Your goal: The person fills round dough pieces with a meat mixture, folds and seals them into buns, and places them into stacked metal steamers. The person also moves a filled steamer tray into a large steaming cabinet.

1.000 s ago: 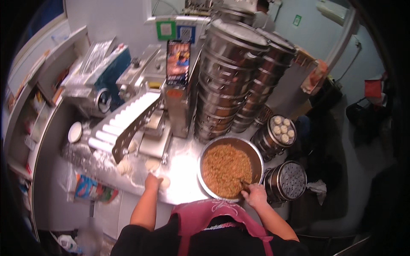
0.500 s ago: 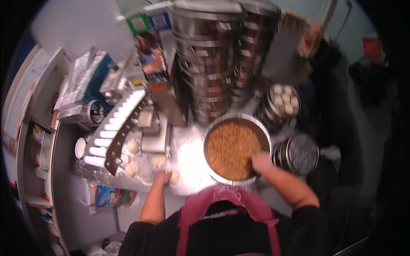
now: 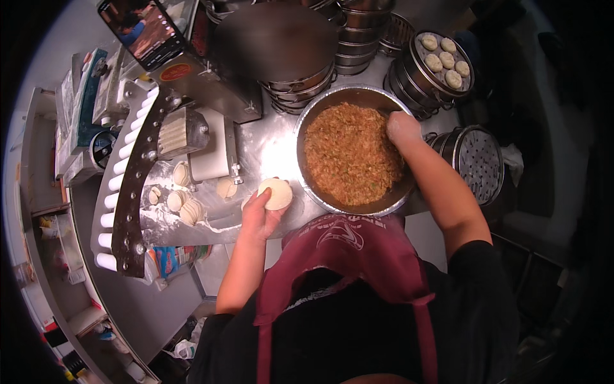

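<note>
My left hand [image 3: 256, 217] holds a round, flat dough wrapper [image 3: 279, 194] above the near part of the metal table, thumb on top. To its right stands a wide metal bowl [image 3: 306, 180] of orange-brown minced filling [image 3: 350, 157] with green flecks. At the bowl's right inner wall, my right hand [image 3: 404, 130] reaches down to the filling. Its fingers curl inward, and their tips are hidden, as is anything in them. More dough rounds [image 3: 190, 210] lie in overlapping stacks on the floured surface to the left.
A dough-rolling machine [image 3: 214, 150] and a slanted rack of white rollers [image 3: 121, 165] stand left. Steamer stacks rise behind the bowl; filled buns [image 3: 435, 62] sit on one at the far right. A perforated steamer [image 3: 481, 163] is beside my right forearm. A phone [image 3: 142, 32] leans at the back left.
My left hand has come up from the tabletop with a dough wrapper in it. My right hand stays at the bowl's right side, now further back. The view has shifted.
</note>
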Action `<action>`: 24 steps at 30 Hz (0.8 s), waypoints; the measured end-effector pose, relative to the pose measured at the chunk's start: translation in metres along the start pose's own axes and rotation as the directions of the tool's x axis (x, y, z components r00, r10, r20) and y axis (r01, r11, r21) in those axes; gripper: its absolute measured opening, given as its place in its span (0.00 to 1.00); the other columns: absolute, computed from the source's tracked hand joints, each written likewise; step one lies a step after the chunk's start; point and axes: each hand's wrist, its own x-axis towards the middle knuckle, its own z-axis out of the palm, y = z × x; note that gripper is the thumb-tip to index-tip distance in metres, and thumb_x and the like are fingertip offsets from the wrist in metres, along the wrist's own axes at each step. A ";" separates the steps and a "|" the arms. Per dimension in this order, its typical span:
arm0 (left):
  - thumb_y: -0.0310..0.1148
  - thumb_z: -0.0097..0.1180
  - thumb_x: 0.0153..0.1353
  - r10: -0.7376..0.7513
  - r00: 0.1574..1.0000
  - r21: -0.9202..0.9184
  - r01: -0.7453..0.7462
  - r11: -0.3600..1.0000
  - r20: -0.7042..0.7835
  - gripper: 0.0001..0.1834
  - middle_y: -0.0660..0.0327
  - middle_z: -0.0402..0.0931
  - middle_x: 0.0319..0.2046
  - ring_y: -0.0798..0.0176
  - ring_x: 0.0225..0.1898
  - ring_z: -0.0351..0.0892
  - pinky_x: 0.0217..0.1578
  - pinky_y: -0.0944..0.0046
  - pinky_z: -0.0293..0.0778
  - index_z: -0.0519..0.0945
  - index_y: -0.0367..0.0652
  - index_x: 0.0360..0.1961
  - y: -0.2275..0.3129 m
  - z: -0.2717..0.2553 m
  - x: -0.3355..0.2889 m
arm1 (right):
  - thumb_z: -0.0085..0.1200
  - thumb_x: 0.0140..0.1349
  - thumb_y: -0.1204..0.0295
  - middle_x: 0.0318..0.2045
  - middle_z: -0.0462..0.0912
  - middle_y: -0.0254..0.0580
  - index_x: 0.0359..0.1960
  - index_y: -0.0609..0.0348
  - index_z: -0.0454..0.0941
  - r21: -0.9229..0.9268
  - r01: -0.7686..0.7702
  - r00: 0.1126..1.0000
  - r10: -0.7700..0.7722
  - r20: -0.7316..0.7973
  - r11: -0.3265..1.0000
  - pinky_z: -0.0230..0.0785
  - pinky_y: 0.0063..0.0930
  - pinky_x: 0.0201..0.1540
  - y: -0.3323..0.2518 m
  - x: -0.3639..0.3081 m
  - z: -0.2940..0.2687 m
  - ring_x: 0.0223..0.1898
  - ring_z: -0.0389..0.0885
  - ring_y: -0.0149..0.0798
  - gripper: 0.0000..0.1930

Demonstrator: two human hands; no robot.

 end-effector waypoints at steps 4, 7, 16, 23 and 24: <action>0.23 0.38 0.63 -0.028 0.999 -0.080 0.026 0.996 -0.018 0.22 0.43 0.69 0.56 0.45 0.58 0.70 0.59 0.47 0.69 0.65 0.31 0.59 -0.008 0.015 0.001 | 0.47 0.58 0.71 0.37 0.83 0.56 0.34 0.60 0.85 0.018 -0.027 0.993 0.024 0.118 0.999 0.76 0.40 0.45 -0.006 0.012 0.022 0.42 0.83 0.52 0.13; 0.21 0.38 0.58 -0.046 0.999 -0.167 0.040 0.985 -0.028 0.26 0.42 0.68 0.56 0.43 0.59 0.69 0.60 0.46 0.68 0.64 0.30 0.59 -0.004 0.021 0.000 | 0.46 0.59 0.70 0.38 0.84 0.53 0.36 0.59 0.85 -0.145 0.193 0.957 -0.154 0.246 0.970 0.76 0.38 0.46 -0.008 0.024 0.023 0.42 0.83 0.50 0.13; 0.31 0.41 0.62 -0.024 0.992 -0.248 0.055 0.967 0.125 0.24 0.42 0.68 0.57 0.41 0.60 0.67 0.61 0.43 0.65 0.65 0.34 0.60 0.012 0.037 -0.001 | 0.44 0.60 0.68 0.29 0.84 0.50 0.27 0.58 0.86 -0.101 0.310 0.893 -0.253 0.373 0.945 0.76 0.34 0.42 -0.015 0.039 0.016 0.36 0.84 0.45 0.16; 0.42 0.41 0.67 -0.047 0.979 -0.294 0.105 0.950 0.198 0.24 0.44 0.70 0.55 0.42 0.58 0.69 0.60 0.42 0.65 0.66 0.37 0.59 0.010 0.033 -0.002 | 0.47 0.56 0.70 0.18 0.82 0.44 0.18 0.56 0.85 0.346 0.025 0.908 -0.166 0.384 0.938 0.76 0.35 0.38 0.008 0.033 0.031 0.27 0.84 0.43 0.15; 0.41 0.41 0.67 -0.044 0.979 -0.285 0.100 0.953 0.197 0.24 0.44 0.70 0.55 0.42 0.58 0.69 0.60 0.42 0.65 0.66 0.37 0.59 0.009 0.032 -0.001 | 0.46 0.56 0.70 0.20 0.83 0.45 0.19 0.56 0.85 0.353 0.003 0.919 -0.142 0.367 0.936 0.77 0.35 0.38 0.011 0.028 0.035 0.28 0.84 0.44 0.15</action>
